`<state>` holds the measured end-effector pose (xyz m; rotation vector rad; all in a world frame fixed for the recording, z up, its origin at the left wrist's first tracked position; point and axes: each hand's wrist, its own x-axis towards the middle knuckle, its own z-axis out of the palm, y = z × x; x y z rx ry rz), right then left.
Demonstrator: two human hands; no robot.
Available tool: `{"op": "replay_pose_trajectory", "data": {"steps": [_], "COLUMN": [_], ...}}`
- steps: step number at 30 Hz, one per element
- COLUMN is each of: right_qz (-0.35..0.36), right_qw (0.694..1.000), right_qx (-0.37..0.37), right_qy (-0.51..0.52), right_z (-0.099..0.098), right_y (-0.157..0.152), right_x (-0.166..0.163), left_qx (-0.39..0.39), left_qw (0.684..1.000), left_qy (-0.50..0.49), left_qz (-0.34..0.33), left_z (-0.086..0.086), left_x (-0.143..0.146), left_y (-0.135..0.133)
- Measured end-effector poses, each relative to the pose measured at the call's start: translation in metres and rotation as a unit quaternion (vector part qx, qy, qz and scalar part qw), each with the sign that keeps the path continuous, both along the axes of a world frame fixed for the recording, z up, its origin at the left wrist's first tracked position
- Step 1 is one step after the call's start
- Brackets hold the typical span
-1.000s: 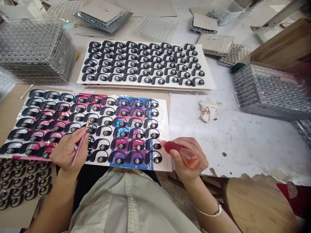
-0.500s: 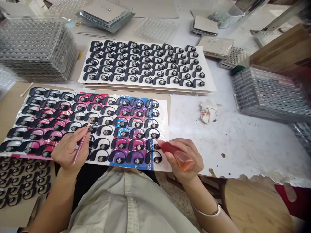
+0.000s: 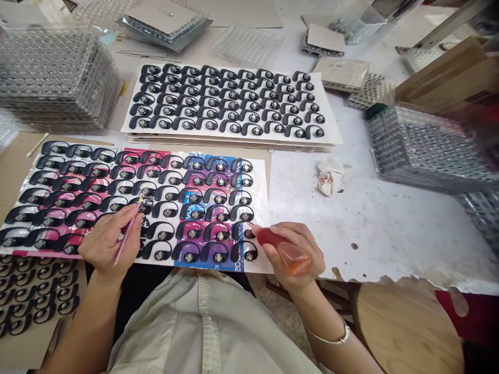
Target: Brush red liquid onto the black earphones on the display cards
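My left hand (image 3: 113, 236) is closed around a thin pink brush (image 3: 123, 240), its tip over a piece near the middle of the nearer sheet. In my right hand (image 3: 298, 254) is a soft, translucent red-orange squeeze bottle (image 3: 280, 249). Its narrow nozzle points left, at a piece by the sheet's right edge; I cannot tell if it touches. Rows of black hook-shaped pieces (image 3: 167, 213), like ear-hook earphone shells with round silver centres, lie on the nearer sheet (image 3: 257, 259), which has pink, blue and purple print under clear film.
Behind lies a white board (image 3: 331, 132) with more black hook pieces. Stacks of clear plastic trays stand at left (image 3: 50, 78) and right (image 3: 432, 150). A crumpled, stained tissue (image 3: 330, 176) sits right of the sheet. Below right is a round wooden stool (image 3: 409, 332).
The whole view has shifted slightly to the left. Both hands keep nearly the same places over the sheet, still holding the brush and the squeeze bottle.
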<state>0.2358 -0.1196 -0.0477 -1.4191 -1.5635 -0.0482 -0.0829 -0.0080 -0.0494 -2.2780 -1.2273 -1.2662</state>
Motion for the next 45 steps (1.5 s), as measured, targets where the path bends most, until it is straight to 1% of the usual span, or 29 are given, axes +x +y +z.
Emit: {"op": "replay_pose_trajectory", "data": {"steps": [2,6,9,18,22,25,28,30,34,45], "right_qz": [-0.003,-0.016,-0.035,-0.059,-0.054,-0.064,-0.078,-0.07,-0.052,-0.047], "right_qw": [1.0,1.0,0.999,0.994,0.992,0.99,0.987,0.988,0.991,0.993], "right_qx": [0.003,0.011,0.009,0.004,0.003,0.021,0.038,0.032,0.023,0.027], "right_qy": [0.004,0.017,0.041,0.092,0.113,0.123,0.136,0.136,0.12,0.108], "right_z": [0.0,0.001,0.002,-0.001,-0.001,0.0,-0.001,-0.001,0.002,0.008], "right_y": [0.0,0.0,0.0,0.0,0.001,0.001,0.003,0.004,0.006,0.009], "right_x": [0.0,0.0,0.0,0.0,-0.001,0.0,0.001,0.001,0.0,-0.003], "left_qx": [0.005,0.03,0.035,0.03,0.025,0.024,0.022,0.02,0.027,-0.001], "left_qw": [1.0,0.999,0.999,1.0,1.0,0.999,0.999,0.999,0.999,0.999], "left_qy": [0.009,0.017,0.011,-0.005,0.0,0.009,0.029,0.037,0.021,0.028], "left_qz": [0.007,-0.005,-0.005,0.002,0.015,0.025,0.022,0.017,0.014,0.028], "left_z": [0.001,0.005,0.006,0.001,0.0,-0.001,-0.002,-0.003,-0.001,0.002], "left_x": [0.001,0.003,0.003,0.001,0.0,-0.004,-0.008,-0.009,-0.006,-0.006], "left_y": [0.001,0.004,0.005,0.005,0.005,0.005,0.006,0.006,0.006,0.003]}}
